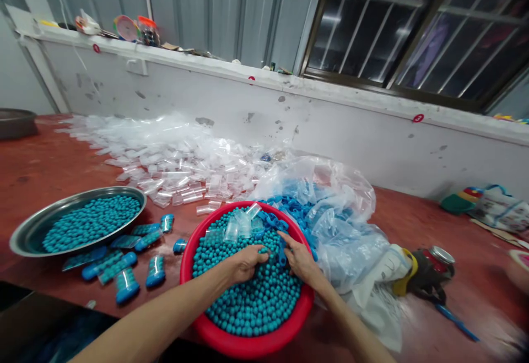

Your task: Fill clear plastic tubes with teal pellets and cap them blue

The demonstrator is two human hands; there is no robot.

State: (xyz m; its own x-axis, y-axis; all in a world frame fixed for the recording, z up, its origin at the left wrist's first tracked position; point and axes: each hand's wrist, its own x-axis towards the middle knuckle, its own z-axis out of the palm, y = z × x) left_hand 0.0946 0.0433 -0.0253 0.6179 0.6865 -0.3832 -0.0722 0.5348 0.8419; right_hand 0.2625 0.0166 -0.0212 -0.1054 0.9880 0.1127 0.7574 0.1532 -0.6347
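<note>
A red basin [309,302] full of teal beads [252,308] stands in front of me. My left hand [247,263] rests on the beads with its fingers curled, and what lies inside them is hidden. On the basin's right side, my right hand [301,259] has its fingers apart, touching blue plastic caps [282,254] on the beads. Several clear plastic tubes [243,223] lie on the beads beyond my left hand. Left of the basin are several bead-filled tubes with blue caps [156,272].
A metal bowl [19,240] of teal beads stands at the left. Clear tubes [185,178] are heaped along the wall. Right of the basin, a plastic bag [347,253] holds blue caps. A red-and-dark container [433,266] lies farther right on the red table [413,209].
</note>
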